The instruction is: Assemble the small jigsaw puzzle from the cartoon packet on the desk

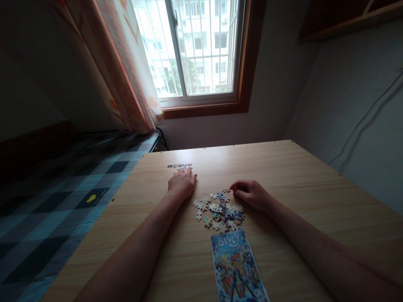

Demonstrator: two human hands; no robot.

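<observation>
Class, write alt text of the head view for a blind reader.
A person's left hand rests by rows of jigsaw pieces, the right hand beside a pile, on a wooden table; a Bluey picture sheet lies nearer the camera.

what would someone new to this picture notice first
Probably the bright window at top centre, beyond the wooden table. Next, the loose heap of puzzle pieces just below the frame's centre, with the colourful Bluey picture lying on its near side.

Bluey sheet [237, 270] cropped below, subtitle [231, 249] blurred, left hand [181, 183] partly hiding puzzle pieces [179, 165]
</observation>
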